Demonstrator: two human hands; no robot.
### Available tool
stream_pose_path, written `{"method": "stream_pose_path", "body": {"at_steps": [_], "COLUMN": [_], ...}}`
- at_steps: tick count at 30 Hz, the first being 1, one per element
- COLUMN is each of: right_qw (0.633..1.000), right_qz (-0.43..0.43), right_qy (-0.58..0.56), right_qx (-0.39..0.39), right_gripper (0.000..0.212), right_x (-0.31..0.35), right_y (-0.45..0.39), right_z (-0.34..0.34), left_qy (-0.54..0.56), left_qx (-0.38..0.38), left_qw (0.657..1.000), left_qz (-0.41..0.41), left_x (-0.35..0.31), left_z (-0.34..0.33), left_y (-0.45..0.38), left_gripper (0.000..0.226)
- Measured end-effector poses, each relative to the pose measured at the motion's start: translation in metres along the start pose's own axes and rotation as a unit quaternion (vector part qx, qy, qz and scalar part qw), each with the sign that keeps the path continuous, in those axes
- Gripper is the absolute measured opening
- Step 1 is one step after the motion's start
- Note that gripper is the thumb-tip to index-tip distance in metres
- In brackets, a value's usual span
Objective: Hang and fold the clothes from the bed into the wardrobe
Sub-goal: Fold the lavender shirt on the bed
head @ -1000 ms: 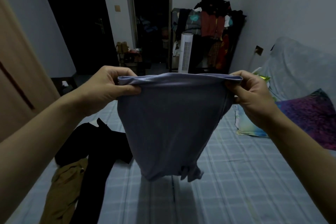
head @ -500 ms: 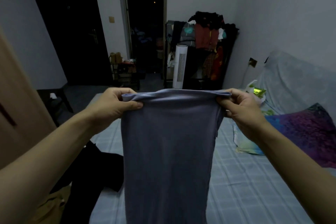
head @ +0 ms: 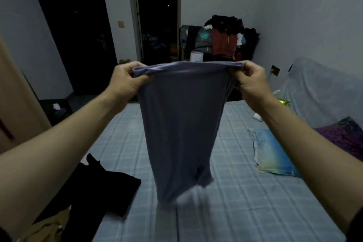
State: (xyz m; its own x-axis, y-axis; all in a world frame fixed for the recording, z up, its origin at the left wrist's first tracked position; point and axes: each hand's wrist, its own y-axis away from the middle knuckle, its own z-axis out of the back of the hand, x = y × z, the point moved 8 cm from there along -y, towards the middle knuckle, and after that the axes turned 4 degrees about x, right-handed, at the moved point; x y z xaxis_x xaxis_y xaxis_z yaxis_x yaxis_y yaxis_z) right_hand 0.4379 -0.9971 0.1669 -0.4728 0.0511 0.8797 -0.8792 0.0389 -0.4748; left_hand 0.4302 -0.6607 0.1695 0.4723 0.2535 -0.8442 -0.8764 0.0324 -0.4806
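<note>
Holding the grey-blue garment [head: 182, 124] up by its top edge, well above the bed [head: 235, 192], probably so it's hanging straight and easier to fold. Left hand [head: 127, 80] pinching the left corner, fingers curled round the hem; right hand [head: 249, 78] pinching the right corner the same way, pulling the edge taut between them. Bottom end dangling blurry, not touching the sheet. Black clothes [head: 102, 188] and a tan piece [head: 47, 228] waiting at the near left.
</note>
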Motion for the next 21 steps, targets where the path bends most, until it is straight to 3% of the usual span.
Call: {"method": "stream_pose_path", "body": {"at_steps": [5,11,15,21], "right_qw": [0.997,0.992,0.985,0.933], "right_qz": [0.049,-0.004,-0.100,-0.180], "right_qy": [0.005,0.053,0.070,0.227], "right_qx": [0.065,0.111,0.118,0.213], "right_gripper": [0.005,0.014,0.005,0.018], "right_x": [0.029,-0.013,-0.069,-0.133], "right_y": [0.048,0.147,0.244,0.425], "right_z": [-0.005,-0.002,0.005,0.001], "left_qy": [-0.031,-0.095,-0.140,-0.181], "left_qx": [0.009,0.051,0.158,0.318], "left_qw": [0.999,0.993,0.975,0.924], "left_qz": [-0.008,0.052,0.072,0.113], "left_x": [-0.022,0.007,0.044,0.121], "left_z": [0.005,-0.010,-0.029,-0.056], "left_y": [0.054,0.145,0.232,0.402], "left_gripper": [0.009,0.020,0.032,0.013]}}
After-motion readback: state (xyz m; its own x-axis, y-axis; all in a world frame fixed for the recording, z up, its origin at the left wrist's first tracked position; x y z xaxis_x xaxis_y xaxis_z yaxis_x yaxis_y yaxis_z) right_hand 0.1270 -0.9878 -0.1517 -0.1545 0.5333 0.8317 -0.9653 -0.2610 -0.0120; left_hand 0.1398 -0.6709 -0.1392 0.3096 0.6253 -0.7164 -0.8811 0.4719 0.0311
